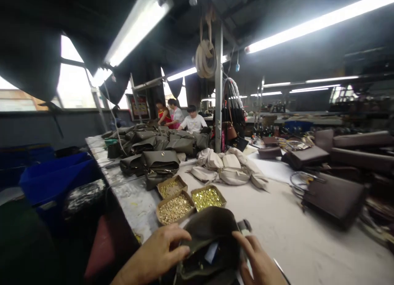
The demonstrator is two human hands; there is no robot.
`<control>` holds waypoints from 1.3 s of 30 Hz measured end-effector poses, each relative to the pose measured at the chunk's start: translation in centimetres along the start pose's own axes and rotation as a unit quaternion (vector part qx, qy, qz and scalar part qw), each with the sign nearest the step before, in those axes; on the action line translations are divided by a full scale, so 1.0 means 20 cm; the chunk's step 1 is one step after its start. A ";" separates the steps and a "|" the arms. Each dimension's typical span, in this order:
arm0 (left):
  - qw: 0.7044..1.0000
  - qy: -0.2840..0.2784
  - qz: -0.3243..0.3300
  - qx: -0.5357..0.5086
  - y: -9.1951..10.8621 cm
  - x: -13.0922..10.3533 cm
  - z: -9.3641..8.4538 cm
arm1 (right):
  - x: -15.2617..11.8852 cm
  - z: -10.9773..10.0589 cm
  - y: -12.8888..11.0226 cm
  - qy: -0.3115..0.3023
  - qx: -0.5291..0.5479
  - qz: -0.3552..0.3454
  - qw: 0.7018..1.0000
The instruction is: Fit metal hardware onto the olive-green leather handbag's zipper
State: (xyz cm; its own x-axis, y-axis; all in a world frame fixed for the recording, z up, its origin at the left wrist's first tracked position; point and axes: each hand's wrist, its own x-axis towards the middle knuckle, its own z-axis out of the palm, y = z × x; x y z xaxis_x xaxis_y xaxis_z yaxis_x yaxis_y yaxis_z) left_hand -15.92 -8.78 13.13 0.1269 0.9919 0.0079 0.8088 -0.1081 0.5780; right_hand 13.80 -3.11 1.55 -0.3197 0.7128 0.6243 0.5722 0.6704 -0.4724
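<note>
A dark olive bag (212, 223) lies at the front of the table with its mouth open toward me, and something pale shows inside it. My left hand (163, 248) grips the bag's left edge between thumb and fingers. On the right edge, my right hand (257, 258) has its fingers hooked round the bag's side, its thumb partly hidden. Just beyond the bag sit three shallow boxes of small gold-coloured metal pieces: one at the left front (175, 209), one at the right (208, 198), and one behind (171, 187).
Olive bags (161, 162) are piled along the table's left side. Cream fabric bags (230, 168) lie mid-table, brown bags (335, 194) at the right. A metal post (218, 92) rises behind. Several people (193, 123) sit at the far end. Blue bins (58, 178) stand left.
</note>
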 end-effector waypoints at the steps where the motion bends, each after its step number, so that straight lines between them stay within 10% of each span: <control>1: 1.000 -0.026 0.007 -0.005 0.02 0.02 -0.01 | -0.03 -0.01 -0.01 -0.025 0.026 0.019 0.999; 5: 0.988 -0.132 -0.002 -0.075 0.06 0.11 0.04 | -0.07 -0.10 -0.07 -0.083 0.083 0.109 0.987; 11: 0.952 -0.187 -0.073 -0.231 0.09 0.13 0.19 | 0.03 -0.09 0.09 0.067 0.138 0.151 0.977; 17: 0.926 -0.265 -0.114 -0.245 0.10 0.12 0.24 | 0.15 -0.05 0.22 0.055 0.179 0.124 0.975; 24: 0.994 -0.074 0.072 -0.038 0.27 0.26 0.14 | 0.18 0.03 0.24 0.065 0.234 0.117 0.963; 30: 0.976 -0.123 0.112 0.139 0.29 0.52 0.41 | 0.17 0.09 0.25 0.096 0.228 0.083 0.965; 39: 0.986 -0.158 0.044 0.015 0.12 0.72 0.69 | 0.18 0.11 0.22 0.098 0.219 0.069 0.968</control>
State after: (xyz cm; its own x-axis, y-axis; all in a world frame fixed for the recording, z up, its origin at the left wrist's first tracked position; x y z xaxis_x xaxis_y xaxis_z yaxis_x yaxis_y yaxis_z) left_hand -4.27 4.25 3.25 0.3668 0.9084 -0.2007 0.8030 -0.2002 0.5613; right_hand 13.55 2.88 0.25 -0.0903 0.7774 0.6225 0.2098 0.6258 -0.7512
